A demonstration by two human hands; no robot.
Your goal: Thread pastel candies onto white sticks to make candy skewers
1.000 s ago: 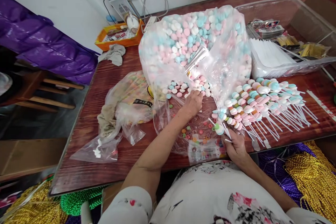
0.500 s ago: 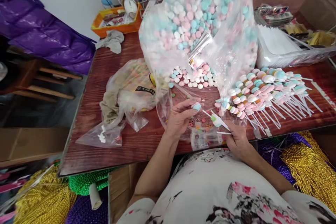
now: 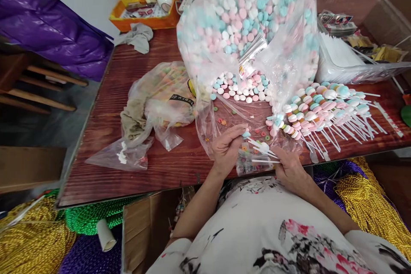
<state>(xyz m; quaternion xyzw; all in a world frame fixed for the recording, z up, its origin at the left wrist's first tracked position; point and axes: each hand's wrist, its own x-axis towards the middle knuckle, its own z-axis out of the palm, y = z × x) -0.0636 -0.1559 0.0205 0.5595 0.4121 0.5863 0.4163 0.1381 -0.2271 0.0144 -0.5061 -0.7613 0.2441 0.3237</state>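
My left hand [image 3: 227, 149] pinches a pale blue candy disc [image 3: 246, 134] at the tip of a white stick. My right hand [image 3: 290, 170] grips a few white sticks [image 3: 261, 150], one with a green and white candy on it. Both hands meet over a small clear bag of coloured ring candies [image 3: 248, 158] at the table's near edge. Behind them a big clear bag of pink, blue and white candy discs [image 3: 247, 38] lies open, discs spilling at its mouth. A pile of finished candy skewers [image 3: 324, 109] lies to the right.
A crumpled plastic bag with a cloth [image 3: 154, 111] lies left on the wooden table [image 3: 135, 77]. An orange tray [image 3: 144, 8] stands at the back left, a clear bin of packets [image 3: 356, 47] at the back right. Gold, green and purple bead strands [image 3: 375, 197] lie below.
My left hand came back from the big bag's mouth with a blue disc and brought it to the sticks in my right hand. The view tilted down slightly.
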